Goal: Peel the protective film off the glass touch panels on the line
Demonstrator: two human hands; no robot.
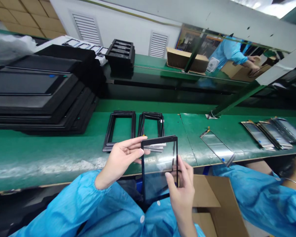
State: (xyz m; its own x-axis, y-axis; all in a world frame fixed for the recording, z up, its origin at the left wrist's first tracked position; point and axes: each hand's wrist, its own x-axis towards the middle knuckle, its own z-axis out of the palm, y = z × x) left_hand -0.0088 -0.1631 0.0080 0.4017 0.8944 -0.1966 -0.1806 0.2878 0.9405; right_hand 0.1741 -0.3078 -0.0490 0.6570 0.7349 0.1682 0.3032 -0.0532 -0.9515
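Note:
Upright over my lap, at the bench's front edge, is a black-framed touchscreen glass panel (160, 171) with a see-through middle. My left hand (122, 158) pinches its upper left corner between thumb and fingers. Around its right edge my right hand (184, 187) is closed, thumb on the near face and fingers partly hidden behind. Just beyond the panel lie two small stacks of black rectangular frames, a left stack (109, 131) and a right stack (141, 126); the panel covers part of the right one.
Black foam trays (71, 105) are piled high at the left, with a panel on top. One loose glass panel (215, 144) and several more panels (259, 135) lie to the right. A co-worker's blue sleeve (261, 194) is at the right, beside an open cardboard box (227, 207).

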